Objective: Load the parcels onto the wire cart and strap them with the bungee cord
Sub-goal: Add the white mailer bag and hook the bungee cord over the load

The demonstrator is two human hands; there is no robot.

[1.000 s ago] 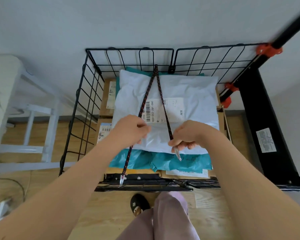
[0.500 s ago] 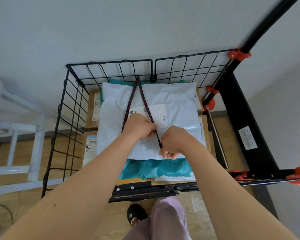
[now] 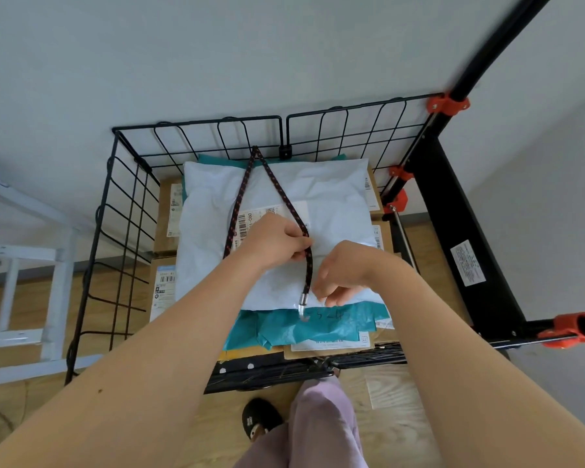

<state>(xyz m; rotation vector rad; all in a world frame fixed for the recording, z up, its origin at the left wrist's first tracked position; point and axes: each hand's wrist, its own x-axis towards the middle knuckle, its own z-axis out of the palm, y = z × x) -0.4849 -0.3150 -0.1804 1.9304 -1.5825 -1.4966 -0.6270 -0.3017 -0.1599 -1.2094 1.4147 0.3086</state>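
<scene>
- Head camera: the left hand (image 3: 277, 241) pinches the right strand of the one bungee cord (image 3: 279, 189) between thumb and fingers; the left strand runs to that wrist and is hidden there.
- Just beside the cord's one visible metal hook (image 3: 303, 307), the right hand (image 3: 341, 275) hangs with fingers loosely curled, gripping nothing.
- The cord loops over the far rail of the wire cart (image 3: 284, 369) and lies in two strands on one white mailer (image 3: 335, 197).
- One teal mailer (image 3: 301, 329) lies under it, on brown cartons (image 3: 163, 214); how many cartons cannot be told.

Both forearms reach over the white parcel (image 3: 335, 194); the left hand (image 3: 277, 243) pinches the bungee cord (image 3: 308, 271), the right hand (image 3: 343, 271) hovers beside, fingers loosely curled.
</scene>
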